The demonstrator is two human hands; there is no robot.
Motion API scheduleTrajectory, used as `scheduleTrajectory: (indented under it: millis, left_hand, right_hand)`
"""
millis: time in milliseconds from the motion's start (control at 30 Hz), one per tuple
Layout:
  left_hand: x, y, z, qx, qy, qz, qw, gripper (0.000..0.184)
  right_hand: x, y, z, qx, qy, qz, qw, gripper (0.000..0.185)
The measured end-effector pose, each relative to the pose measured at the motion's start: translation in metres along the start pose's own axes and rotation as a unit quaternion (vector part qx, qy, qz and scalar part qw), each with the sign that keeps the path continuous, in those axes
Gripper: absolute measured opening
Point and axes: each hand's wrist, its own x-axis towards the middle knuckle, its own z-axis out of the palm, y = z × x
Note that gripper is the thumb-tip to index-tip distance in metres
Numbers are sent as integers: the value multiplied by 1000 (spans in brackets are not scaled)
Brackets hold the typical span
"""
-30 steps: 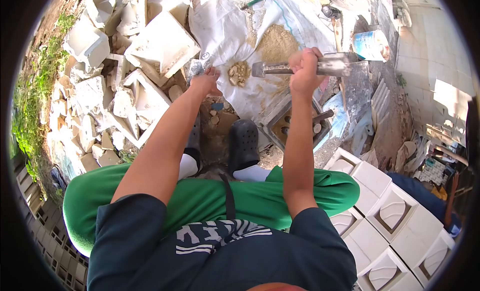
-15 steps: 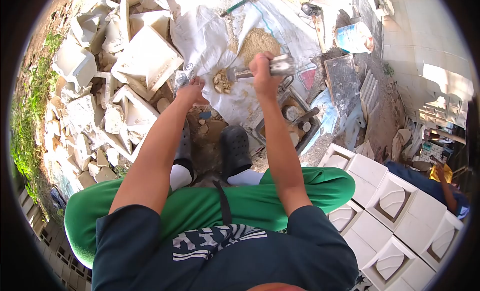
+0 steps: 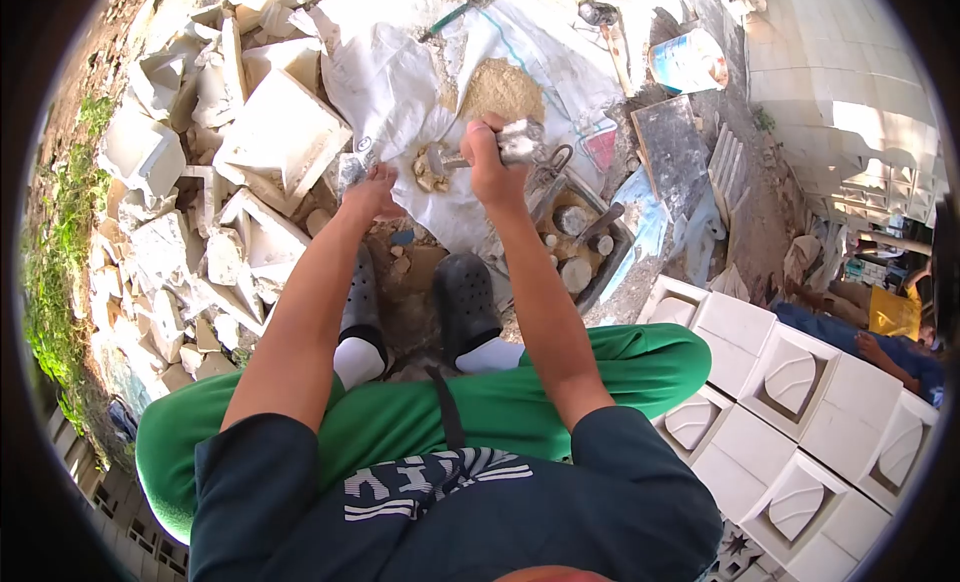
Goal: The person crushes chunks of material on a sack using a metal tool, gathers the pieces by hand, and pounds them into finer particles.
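Observation:
My right hand (image 3: 492, 167) is closed round a grey metal tool (image 3: 520, 142), whose narrow end points left toward a small heap of yellowish lumps (image 3: 431, 170). These lumps lie on a white sheet (image 3: 375, 77), with a larger mound of sand-coloured powder (image 3: 502, 90) behind them. At the sheet's left edge, my left hand (image 3: 372, 194) has its fingers spread beside a greyish, clear-looking object (image 3: 352, 170); whether it touches that object cannot be made out.
Broken white blocks (image 3: 283, 142) are piled at left. A tray (image 3: 612, 267) with round pieces sits right of my feet. A hammer (image 3: 458, 14), bucket (image 3: 690, 62) and dark board (image 3: 672, 152) lie beyond. Patterned blocks (image 3: 735, 342) and another person (image 3: 895, 312) are at right.
The view has shifted, so the scene sits further left. My right hand has brought the metal tool down and left toward the lumps. My left hand stays beside the sheet's edge.

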Motion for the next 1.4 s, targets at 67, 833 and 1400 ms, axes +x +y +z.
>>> scheduleTrajectory:
  millis: [67, 833, 1400]
  left_hand:
    - [-1, -6, 6, -2, 10, 2, 1000, 95]
    - [0, -5, 11, -24, 23, -1, 999, 98]
    - [-7, 3, 1, 13, 24, -2, 1000, 96]
  right_hand:
    - [1, 28, 2, -14, 0, -28, 999, 29]
    - [10, -75, 13, 60, -38, -6, 997, 22]
    - [11, -87, 12, 3, -8, -52, 999, 25]
